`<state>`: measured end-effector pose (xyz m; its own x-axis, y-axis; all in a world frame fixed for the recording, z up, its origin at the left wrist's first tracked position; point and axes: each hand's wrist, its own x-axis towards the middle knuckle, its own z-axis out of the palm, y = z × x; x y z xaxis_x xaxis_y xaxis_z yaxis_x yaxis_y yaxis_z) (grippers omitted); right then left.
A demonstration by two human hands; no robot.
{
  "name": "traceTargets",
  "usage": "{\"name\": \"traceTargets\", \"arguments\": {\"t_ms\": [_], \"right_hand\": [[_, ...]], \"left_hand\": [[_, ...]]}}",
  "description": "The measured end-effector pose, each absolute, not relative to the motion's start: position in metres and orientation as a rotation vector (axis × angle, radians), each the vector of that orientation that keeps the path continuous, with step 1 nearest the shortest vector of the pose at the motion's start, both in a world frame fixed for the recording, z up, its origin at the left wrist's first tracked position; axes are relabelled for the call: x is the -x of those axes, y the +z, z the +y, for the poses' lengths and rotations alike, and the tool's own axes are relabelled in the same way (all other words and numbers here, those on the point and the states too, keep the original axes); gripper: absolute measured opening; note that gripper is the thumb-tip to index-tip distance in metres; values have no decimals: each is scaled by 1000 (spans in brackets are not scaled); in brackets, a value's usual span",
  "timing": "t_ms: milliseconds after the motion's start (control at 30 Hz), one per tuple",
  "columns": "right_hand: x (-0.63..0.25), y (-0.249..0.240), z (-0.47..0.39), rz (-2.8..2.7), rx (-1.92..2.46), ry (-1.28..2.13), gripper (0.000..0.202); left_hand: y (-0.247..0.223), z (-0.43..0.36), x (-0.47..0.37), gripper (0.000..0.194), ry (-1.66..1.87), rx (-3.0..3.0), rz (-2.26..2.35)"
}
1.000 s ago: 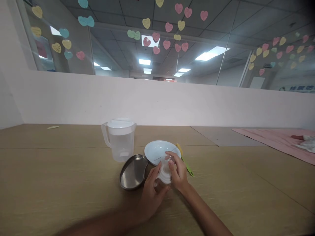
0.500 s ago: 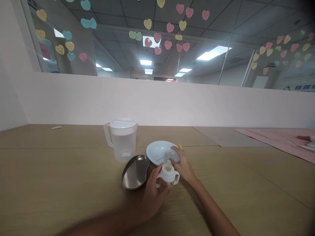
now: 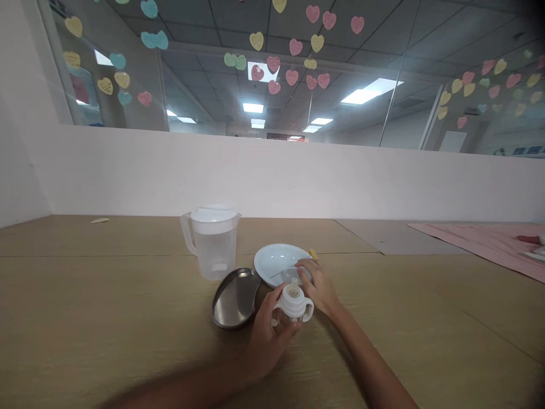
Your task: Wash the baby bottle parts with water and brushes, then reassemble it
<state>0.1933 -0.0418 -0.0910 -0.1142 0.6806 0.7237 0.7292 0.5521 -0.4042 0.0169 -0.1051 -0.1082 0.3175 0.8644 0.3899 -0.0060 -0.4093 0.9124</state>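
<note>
In my left hand point(image 3: 270, 332) is a baby bottle point(image 3: 293, 304) with a white collar, two white side handles and a clear teat pointing up. The fingers wrap its left side and underside, hiding much of the body. My right hand point(image 3: 319, 284) grips a clear dome-shaped bottle cap point(image 3: 291, 275) just behind the teat, apart from it as far as I can see. The cap is over the near right part of a white plate point(image 3: 272, 255). A yellow tip point(image 3: 313, 254) shows at the plate's right rim, behind my right fingers.
A steel kidney dish point(image 3: 234, 301) lies left of the bottle. Behind it stands a lidded clear plastic jug point(image 3: 216, 250) holding liquid. At the far right is a pink cloth point(image 3: 477, 241) with part of a hand point(image 3: 528, 240). A white wall point(image 3: 276, 176) closes off the table's back.
My right hand has tilted the cap and brought it slightly down and left, nearer the teat. My left hand and the bottle have barely moved.
</note>
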Motion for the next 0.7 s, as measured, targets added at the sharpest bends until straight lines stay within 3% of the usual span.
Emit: {"name": "traceTargets", "arguments": {"t_ms": [233, 367, 567, 700], "right_hand": [[-169, -83, -72, -1897, 765, -134, 27], [-157, -93, -75, -1861, 809, -139, 25], [-158, -97, -72, -1820, 841, -146, 19], [-160, -88, -74, -1819, 911, 30, 25]], "left_hand": [[-116, -104, -19, 54, 1303, -1744, 776], [-115, -105, -21, 49, 1334, -1734, 787], [-114, -101, -21, 62, 1244, -1663, 822], [-112, -98, -19, 72, 1201, -1627, 805]]}}
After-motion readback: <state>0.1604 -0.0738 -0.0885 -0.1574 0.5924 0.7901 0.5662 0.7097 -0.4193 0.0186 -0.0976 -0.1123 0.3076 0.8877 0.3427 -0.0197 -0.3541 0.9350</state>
